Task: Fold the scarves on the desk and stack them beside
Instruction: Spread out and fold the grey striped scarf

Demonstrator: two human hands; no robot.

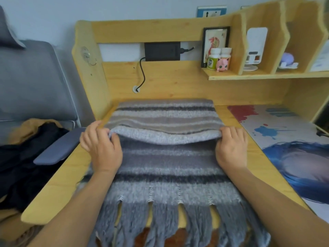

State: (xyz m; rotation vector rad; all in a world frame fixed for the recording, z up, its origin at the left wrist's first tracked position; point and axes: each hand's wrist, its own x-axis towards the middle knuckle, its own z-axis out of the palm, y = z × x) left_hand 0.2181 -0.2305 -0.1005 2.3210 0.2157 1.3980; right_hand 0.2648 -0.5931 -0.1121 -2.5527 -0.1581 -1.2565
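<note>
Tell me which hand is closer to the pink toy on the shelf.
Right. The right hand grips the scarf edge below and slightly right of the pink toy; the left hand grips the opposite edge, far off to the toy's left.

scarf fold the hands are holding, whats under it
Under the fold held by the left hand and right hand lies more of the same scarf. The desk beneath it is covered.
</note>
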